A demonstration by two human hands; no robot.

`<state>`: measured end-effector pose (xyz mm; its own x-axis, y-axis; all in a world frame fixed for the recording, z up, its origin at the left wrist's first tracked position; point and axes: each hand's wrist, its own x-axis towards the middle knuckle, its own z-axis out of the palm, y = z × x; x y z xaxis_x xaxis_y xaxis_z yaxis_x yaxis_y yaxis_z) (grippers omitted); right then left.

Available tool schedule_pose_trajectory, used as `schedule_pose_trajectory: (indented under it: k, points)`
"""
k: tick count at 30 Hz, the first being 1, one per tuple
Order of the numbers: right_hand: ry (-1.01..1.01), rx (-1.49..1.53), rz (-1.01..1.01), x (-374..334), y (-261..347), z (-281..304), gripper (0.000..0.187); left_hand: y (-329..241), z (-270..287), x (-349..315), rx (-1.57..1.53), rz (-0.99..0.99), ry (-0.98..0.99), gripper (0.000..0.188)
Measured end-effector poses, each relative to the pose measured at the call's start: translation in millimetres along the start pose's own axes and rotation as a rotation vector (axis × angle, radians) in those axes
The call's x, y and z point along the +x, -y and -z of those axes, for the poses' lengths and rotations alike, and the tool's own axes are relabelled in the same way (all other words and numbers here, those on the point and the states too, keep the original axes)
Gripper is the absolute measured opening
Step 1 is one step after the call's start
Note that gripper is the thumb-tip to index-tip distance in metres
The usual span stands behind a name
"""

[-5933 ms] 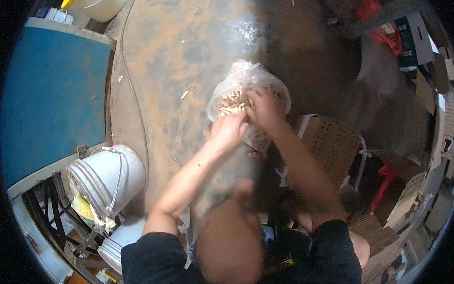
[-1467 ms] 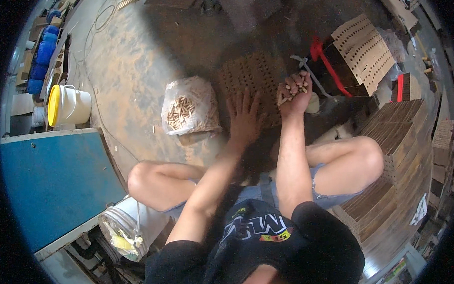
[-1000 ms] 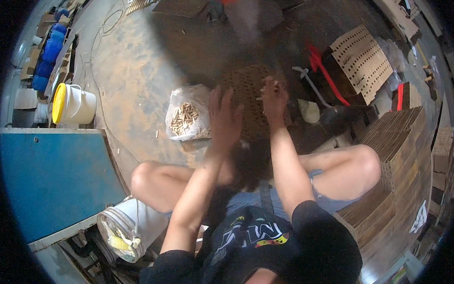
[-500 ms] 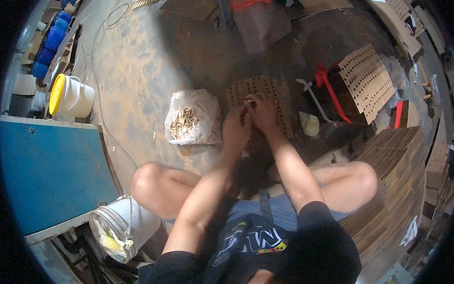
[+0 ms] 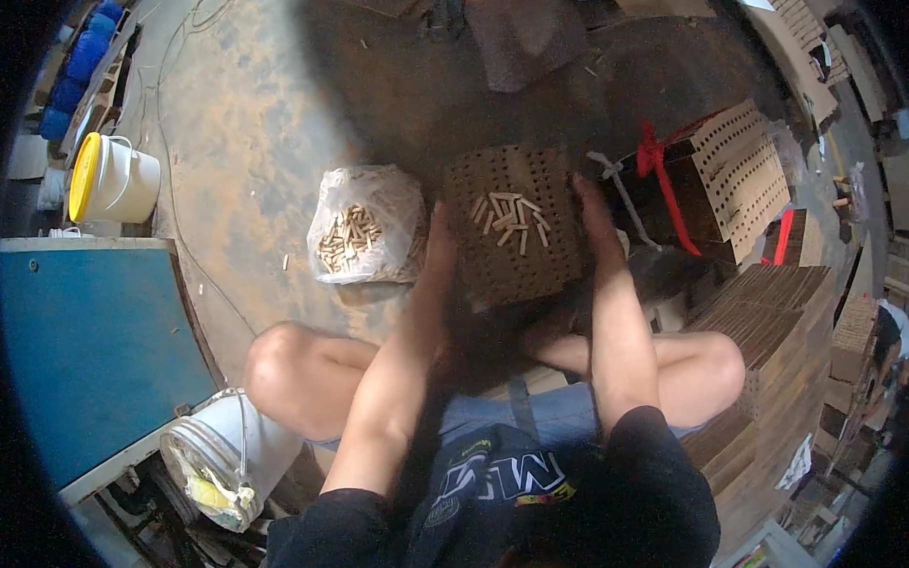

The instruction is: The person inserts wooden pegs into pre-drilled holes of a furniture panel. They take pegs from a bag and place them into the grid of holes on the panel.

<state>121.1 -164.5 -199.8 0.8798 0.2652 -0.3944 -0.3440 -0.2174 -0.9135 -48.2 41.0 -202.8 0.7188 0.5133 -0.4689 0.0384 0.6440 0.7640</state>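
Note:
A brown board stack with rows of round holes (image 5: 514,277) is in front of me, between my two hands. Short wooden dowels (image 5: 513,214) lie loose in a small heap on its top. My left hand (image 5: 439,246) grips the left side, its fingers dark and partly hidden. Along the opposite side, my right hand (image 5: 596,219) holds the stack with fingers pointing away from me. Left of the stack stands a clear plastic bag (image 5: 400,211) full of similar dowels, its mouth open.
Stacked perforated boards (image 5: 746,179) tied with red ribbon stand at the right, with brown slatted stacks (image 5: 761,308) nearer. Leftward are a blue-topped bench (image 5: 96,342), a yellow-lidded bucket (image 5: 121,180) and a white bucket (image 5: 215,463). A stray dowel (image 5: 286,261) lies on the floor.
My hands have parted from together over the board to opposite sides of it. A loose heap of dowels now shows on top. The view has shifted slightly.

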Motion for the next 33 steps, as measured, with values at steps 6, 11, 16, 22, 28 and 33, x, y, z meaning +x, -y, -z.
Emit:
schedule_pose_trajectory:
  k: [6, 11, 16, 22, 28, 33]
  points:
    - [0.127, 0.151, -0.404, -37.7, 1.7, -13.8, 0.089, 4.9, 5.9, -11.3, -0.111, 0.234, 0.092, 0.084]
    - [0.161, 0.394, -0.290, -47.1, -33.7, -3.3, 0.087, -23.4, -31.9, -39.0, -0.118, 0.240, 0.155, 0.084]
    - [0.121, 0.221, -0.070, -66.9, -72.8, 7.7, 0.082, -18.3, -15.5, -55.5, -0.102, 0.431, 0.061, 0.079]
    - [0.124, 0.340, -0.491, -111.8, -65.7, -2.0, 0.069, -20.6, -2.5, -94.4, -0.161, 0.362, 0.162, 0.076]
    - [-0.215, -0.375, 0.071, -79.7, -89.0, 33.6, 0.058, 13.1, 6.9, -47.6, 0.414, 0.000, -0.012, 0.066]
    - [0.001, -0.575, 0.213, -108.3, 42.9, -20.0, 0.049, -167.1, -67.6, -84.5, 0.748, -0.379, 0.148, 0.047]
